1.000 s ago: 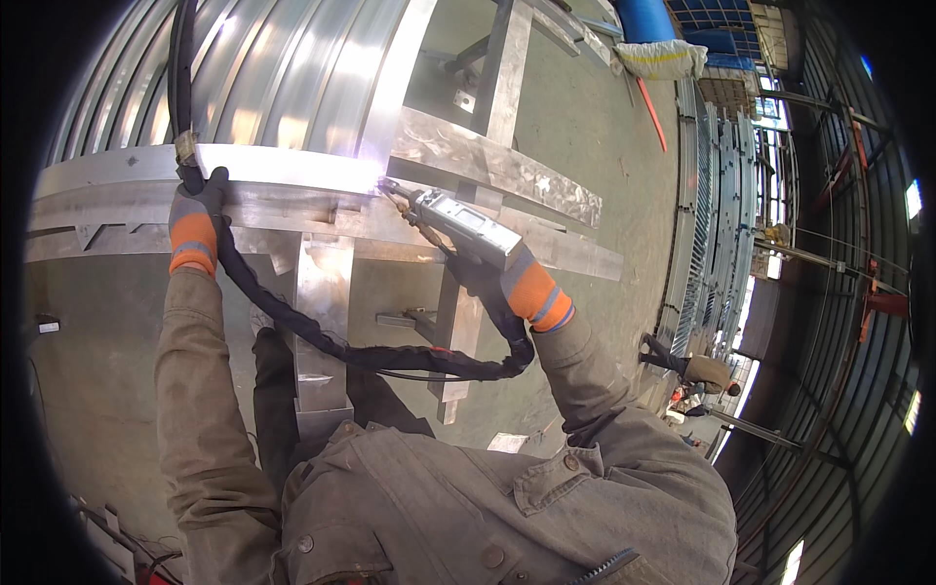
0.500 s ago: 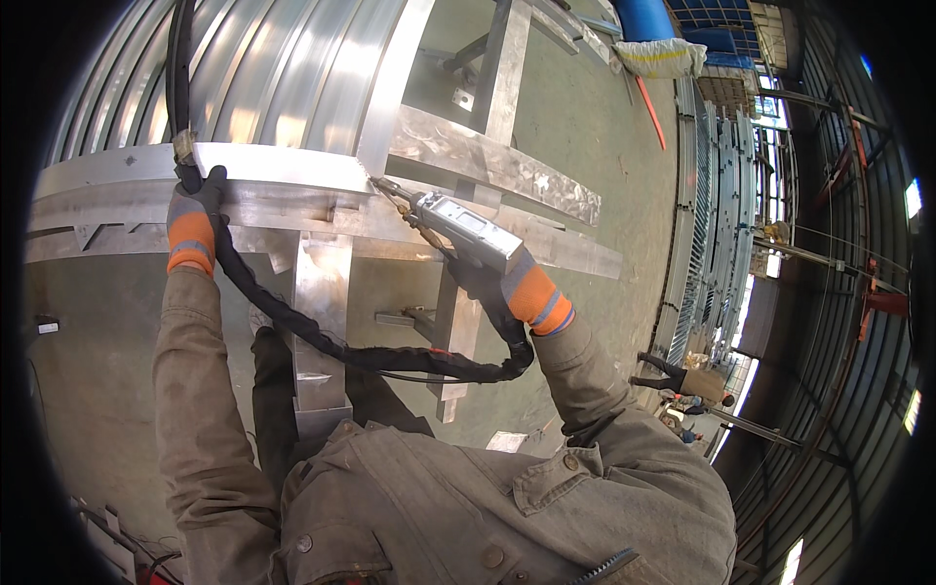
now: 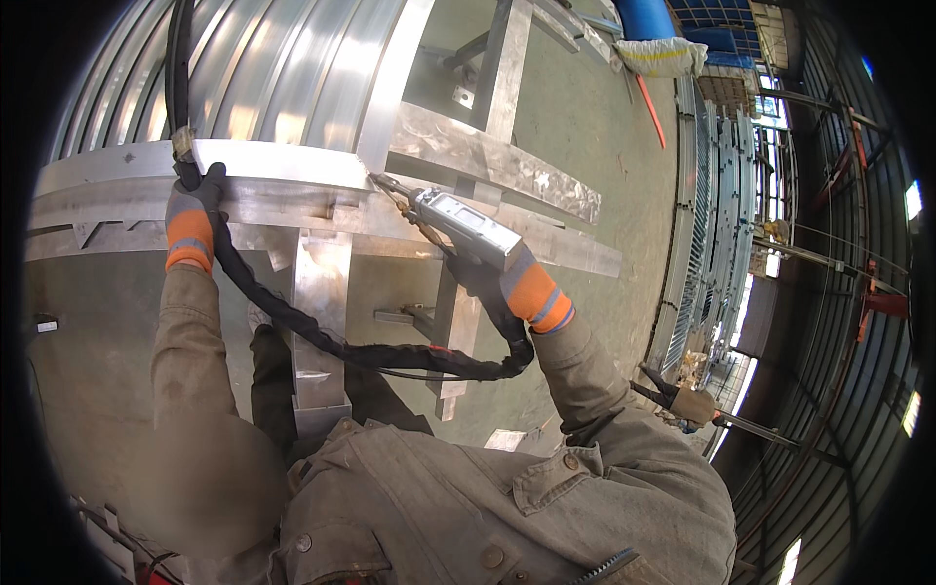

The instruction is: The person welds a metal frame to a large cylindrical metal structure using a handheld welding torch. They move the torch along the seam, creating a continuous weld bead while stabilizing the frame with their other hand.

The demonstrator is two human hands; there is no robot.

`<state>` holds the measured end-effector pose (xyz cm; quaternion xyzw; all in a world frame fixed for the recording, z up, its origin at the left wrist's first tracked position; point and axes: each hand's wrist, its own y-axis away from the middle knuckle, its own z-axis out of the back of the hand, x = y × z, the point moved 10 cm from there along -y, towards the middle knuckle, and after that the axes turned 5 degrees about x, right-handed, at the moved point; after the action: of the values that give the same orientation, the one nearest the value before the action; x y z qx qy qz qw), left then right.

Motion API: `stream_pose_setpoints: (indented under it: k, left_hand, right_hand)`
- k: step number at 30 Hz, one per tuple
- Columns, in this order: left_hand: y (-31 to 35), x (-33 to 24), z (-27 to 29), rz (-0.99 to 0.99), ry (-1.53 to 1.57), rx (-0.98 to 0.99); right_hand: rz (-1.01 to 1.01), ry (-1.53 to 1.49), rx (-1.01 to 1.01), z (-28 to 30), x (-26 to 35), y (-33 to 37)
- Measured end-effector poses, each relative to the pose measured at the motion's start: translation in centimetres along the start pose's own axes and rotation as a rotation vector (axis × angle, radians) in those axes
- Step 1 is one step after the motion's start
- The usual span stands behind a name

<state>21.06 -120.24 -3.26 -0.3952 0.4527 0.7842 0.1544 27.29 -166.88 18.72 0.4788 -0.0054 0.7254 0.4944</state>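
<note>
My right hand point(image 3: 524, 285), in a black, grey and orange glove, is closed around the handle of a silver handheld welding gun point(image 3: 470, 223). The gun's narrow tip meets the right end of a bright metal edge strip point(image 3: 283, 163) on a ribbed metal panel point(image 3: 292, 78). A thick black sleeved cable point(image 3: 292, 317) loops from the gun's handle across to my left. There my gloved left hand point(image 3: 193, 222) grips the cable close against the strip. Its thumb points up, and the other fingers are partly hidden.
Metal support beams point(image 3: 322, 268) run under and beyond the panel. Long metal profiles point(image 3: 710, 195) lie stacked at the right. A red bar point(image 3: 650, 112) is near a blue cylinder point(image 3: 643, 18) with a pale sack point(image 3: 663, 57). Another person point(image 3: 687, 402) is at the far right.
Both hands, the gun and the cable hold almost the same places. The person at the far right has changed posture and shifted slightly.
</note>
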Motion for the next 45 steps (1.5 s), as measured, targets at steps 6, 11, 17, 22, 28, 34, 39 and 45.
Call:
stream_pose_setpoints:
  k: [6,11,17,22,28,34,39,45]
  left_hand:
    - [0.2,0.0,0.1,0.008,-0.019,-0.015]
    - [0.0,0.0,0.1,0.011,-0.017,-0.029]
    - [-0.1,0.0,0.0,-0.018,0.012,-0.012]
    - [0.0,0.1,0.2,-0.004,-0.014,-0.016]
    - [-0.3,0.3,0.1,0.021,-0.016,-0.022]
    - [-0.4,0.5,0.0,0.037,0.003,-0.007]
    - [-0.7,0.9,0.0,0.057,-0.006,-0.022]
    - [-0.6,0.7,-0.2,0.031,0.018,0.006]
  right_hand:
    - [-0.040,-0.003,0.018,0.0,0.1,0.0]
    - [0.083,0.057,-0.047,0.2,1.0,0.0]
    - [0.036,0.070,-0.045,-0.6,-0.7,0.8]
    - [0.048,-0.083,-0.093,-0.9,-1.0,1.2]
    - [-0.005,-0.095,-0.067,-0.6,-1.2,1.2]
    - [0.030,-0.049,-0.057,-0.8,-1.4,0.8]
    - [0.000,-0.049,-0.041,-1.0,-2.3,0.8]
    - [0.011,-0.012,-0.042,-0.9,-2.1,0.9]
